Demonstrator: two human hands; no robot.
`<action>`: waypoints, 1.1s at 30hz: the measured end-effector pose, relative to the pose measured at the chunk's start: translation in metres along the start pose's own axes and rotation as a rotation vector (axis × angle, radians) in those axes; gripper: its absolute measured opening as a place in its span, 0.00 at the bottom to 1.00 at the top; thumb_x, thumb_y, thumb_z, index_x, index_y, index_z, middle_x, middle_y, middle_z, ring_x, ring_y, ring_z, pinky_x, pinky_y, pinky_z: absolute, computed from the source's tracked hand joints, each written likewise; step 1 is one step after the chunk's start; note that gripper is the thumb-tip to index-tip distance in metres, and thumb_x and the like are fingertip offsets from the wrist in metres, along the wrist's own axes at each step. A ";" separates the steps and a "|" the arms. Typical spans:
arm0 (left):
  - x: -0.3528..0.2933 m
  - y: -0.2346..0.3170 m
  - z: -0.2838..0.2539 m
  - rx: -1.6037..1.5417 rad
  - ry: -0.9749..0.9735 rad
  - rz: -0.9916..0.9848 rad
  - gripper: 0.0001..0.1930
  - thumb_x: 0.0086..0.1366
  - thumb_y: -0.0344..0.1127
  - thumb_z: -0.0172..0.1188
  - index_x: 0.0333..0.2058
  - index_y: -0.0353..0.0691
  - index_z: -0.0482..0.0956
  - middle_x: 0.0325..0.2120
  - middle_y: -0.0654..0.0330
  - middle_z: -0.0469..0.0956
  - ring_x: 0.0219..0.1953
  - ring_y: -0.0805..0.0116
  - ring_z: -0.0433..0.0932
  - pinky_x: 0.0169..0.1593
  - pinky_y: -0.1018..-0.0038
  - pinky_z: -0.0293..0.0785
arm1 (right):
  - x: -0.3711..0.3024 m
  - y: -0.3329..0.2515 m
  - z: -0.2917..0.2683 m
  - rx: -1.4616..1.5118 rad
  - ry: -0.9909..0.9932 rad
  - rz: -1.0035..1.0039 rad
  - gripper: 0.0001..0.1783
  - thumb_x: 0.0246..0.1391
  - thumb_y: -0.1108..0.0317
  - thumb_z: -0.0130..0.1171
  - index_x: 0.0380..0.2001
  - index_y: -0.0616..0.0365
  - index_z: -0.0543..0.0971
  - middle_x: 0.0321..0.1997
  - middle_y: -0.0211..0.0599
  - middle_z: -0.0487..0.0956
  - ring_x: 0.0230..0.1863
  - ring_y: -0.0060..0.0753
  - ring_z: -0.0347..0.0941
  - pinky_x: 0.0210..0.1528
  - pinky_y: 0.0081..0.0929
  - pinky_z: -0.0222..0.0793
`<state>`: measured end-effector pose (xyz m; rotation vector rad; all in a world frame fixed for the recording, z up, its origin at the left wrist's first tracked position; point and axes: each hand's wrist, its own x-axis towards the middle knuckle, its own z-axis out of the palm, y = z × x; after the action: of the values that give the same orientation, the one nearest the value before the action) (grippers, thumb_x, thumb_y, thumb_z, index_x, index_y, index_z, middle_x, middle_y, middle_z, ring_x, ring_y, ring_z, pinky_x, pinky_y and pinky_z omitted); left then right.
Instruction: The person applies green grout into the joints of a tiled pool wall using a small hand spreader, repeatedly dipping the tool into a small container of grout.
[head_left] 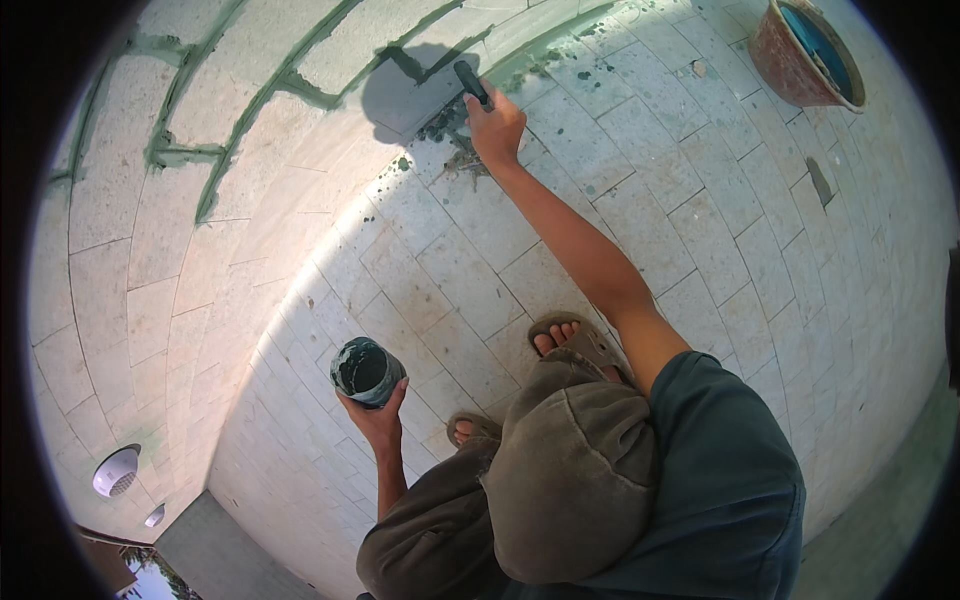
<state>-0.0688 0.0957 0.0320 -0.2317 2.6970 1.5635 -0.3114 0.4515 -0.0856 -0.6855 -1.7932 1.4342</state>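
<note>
My left hand (380, 420) is closed around a small round tub (362, 372), smeared and coated inside with dark green paste. My right arm reaches out to the foot of the pale tiled wall (225, 110). In the right hand (497, 130) is a short dark tool (470, 80), gripped in the fist; its working end cannot be made out. Green filler (265, 110) lies along several wall joints near the tool, while joints lower on the left look bare. A shadow falls on the wall beside the right hand.
A reddish bucket (775, 65) holding something blue-green stands at the far right. Green splatters (590, 75) dot the tiled floor (700, 250) along the wall. My sandalled feet (560, 335) are on the floor. White round fittings (118, 470) stick out of the wall at lower left.
</note>
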 end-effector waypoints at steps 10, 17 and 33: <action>0.000 -0.001 0.000 0.003 -0.027 0.004 0.46 0.45 0.31 0.79 0.60 0.35 0.60 0.53 0.53 0.71 0.55 0.62 0.72 0.60 0.66 0.69 | 0.009 -0.014 0.012 -0.137 0.080 -0.238 0.17 0.50 0.70 0.62 0.45 0.65 0.81 0.35 0.53 0.80 0.37 0.55 0.78 0.40 0.41 0.73; 0.001 0.004 0.003 -0.012 -0.028 0.005 0.46 0.45 0.31 0.79 0.60 0.35 0.61 0.53 0.54 0.71 0.55 0.62 0.72 0.60 0.66 0.68 | -0.014 -0.019 0.022 -0.040 -0.054 -0.352 0.17 0.50 0.74 0.63 0.46 0.63 0.81 0.40 0.54 0.81 0.38 0.54 0.78 0.41 0.38 0.74; 0.001 0.005 0.002 -0.022 0.000 -0.006 0.45 0.44 0.31 0.80 0.58 0.35 0.61 0.51 0.54 0.70 0.54 0.61 0.71 0.59 0.66 0.67 | 0.089 0.008 -0.025 -0.160 0.029 -0.499 0.15 0.53 0.63 0.63 0.43 0.55 0.84 0.19 0.46 0.79 0.20 0.45 0.76 0.30 0.37 0.72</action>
<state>-0.0703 0.1001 0.0356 -0.2400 2.6773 1.5922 -0.3442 0.5369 -0.0721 -0.2977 -1.8988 0.9513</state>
